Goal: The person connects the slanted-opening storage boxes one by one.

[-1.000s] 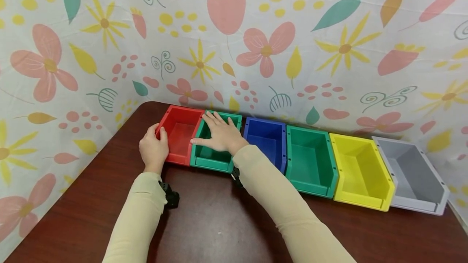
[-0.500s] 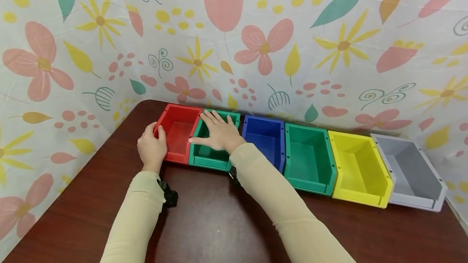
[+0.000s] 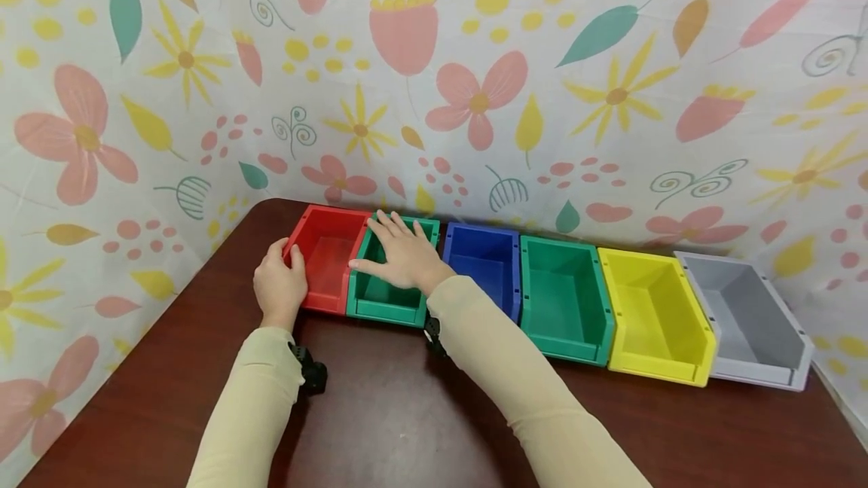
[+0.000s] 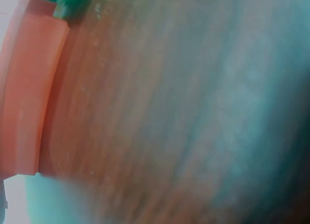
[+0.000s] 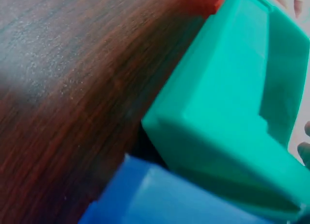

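Note:
At the far left of the row stands a red bin (image 3: 332, 258), its front wall also showing in the left wrist view. My left hand (image 3: 279, 288) grips its left side wall, thumb at the rim. Right beside it is a green bin (image 3: 386, 311), its corner and side large in the right wrist view. Over this bin my right hand (image 3: 404, 256) lies spread, fingers straight towards the back rim. The right thumb reaches to the rims where red and green bins meet. Fingertips (image 5: 304, 151) show at the edge of the right wrist view.
Rightward along the wall stand a blue bin (image 3: 483, 262), a second green bin (image 3: 566, 296), a yellow bin (image 3: 658, 315) and a grey bin (image 3: 746, 318). A narrow gap separates the first green bin from the blue one. Flowered cloth (image 3: 475, 96) hangs behind the dark wooden table (image 3: 393, 413).
The head view has shifted slightly. Both hands keep their places on the red and green bins, and the row looks the same.

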{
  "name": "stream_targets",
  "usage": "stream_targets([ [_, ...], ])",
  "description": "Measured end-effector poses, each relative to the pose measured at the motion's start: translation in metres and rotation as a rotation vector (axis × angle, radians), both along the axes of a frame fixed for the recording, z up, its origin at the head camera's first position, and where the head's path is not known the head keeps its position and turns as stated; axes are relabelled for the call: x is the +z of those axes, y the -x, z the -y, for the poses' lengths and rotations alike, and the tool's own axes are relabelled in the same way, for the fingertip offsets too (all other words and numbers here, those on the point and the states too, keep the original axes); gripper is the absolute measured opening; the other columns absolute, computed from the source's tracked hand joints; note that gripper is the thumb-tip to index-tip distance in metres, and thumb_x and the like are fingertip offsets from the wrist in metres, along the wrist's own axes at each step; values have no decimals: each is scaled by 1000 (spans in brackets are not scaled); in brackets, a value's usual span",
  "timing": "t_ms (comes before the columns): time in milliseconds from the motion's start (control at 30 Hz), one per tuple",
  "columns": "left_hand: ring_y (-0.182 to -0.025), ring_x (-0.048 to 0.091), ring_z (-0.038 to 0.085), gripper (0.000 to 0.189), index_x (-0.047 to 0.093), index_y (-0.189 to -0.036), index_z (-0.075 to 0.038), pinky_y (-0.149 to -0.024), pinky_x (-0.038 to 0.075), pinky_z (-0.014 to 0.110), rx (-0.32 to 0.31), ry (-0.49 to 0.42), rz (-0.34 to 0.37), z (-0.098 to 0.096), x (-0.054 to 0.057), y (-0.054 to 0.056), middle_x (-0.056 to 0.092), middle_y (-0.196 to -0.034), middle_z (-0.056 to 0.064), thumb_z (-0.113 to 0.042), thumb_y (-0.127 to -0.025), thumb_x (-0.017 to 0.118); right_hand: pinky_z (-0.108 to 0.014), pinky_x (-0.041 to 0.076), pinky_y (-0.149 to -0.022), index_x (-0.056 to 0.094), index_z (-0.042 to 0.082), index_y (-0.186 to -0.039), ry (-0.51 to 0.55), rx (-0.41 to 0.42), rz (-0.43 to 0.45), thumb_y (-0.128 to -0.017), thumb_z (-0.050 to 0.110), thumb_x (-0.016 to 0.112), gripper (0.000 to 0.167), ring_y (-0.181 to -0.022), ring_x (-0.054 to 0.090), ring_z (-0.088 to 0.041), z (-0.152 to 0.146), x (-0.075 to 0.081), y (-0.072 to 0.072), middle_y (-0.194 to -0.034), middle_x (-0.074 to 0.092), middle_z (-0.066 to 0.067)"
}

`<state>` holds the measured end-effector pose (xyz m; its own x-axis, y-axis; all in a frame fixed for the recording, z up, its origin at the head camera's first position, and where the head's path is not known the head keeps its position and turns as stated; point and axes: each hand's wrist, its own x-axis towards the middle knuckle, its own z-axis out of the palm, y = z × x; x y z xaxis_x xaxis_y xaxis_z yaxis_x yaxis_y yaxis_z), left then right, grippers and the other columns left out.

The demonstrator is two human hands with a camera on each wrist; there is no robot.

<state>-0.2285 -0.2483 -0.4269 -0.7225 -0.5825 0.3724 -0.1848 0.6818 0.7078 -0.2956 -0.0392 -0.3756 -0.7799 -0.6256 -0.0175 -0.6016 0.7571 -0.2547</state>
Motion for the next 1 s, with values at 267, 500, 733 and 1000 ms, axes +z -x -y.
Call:
stream_targets([
  [267,-96,60,40,41,55,-128,-5,-87,48,55,-3,-1,80,4,0,0,63,-115,22,-30,-98,43,-51,6,-118,11,28,-153,68,-12,31,-83,80,27,89,-149,0,-19,-30,9,5,-161,2,2],
  [500,-111,50,40,40,55,-125,-1,-95,40,57,7,56,92,-2,9,-3,55,-123,23,-25,-95,44,-50,8,-118,11,26,-153,88,-27,71,-87,74,30,84,-148,2,-21,-61,18,10,-161,1,-2],
  [733,-131,34,39,41,56,-124,5,-113,20,55,-122,153,-49,-15,18,2,45,-137,22,-22,-92,52,-49,12,-118,13,24,-153,134,-69,128,-89,69,37,82,-148,8,-26,-91,27,8,-161,1,-2],
  [1000,-131,38,35,46,52,-130,1,-108,34,52,-348,88,-32,-45,38,8,44,-140,19,-29,-95,51,-51,21,-115,13,21,-153,231,-114,152,-93,61,39,77,-147,15,-27,-125,36,7,-160,12,-4],
])
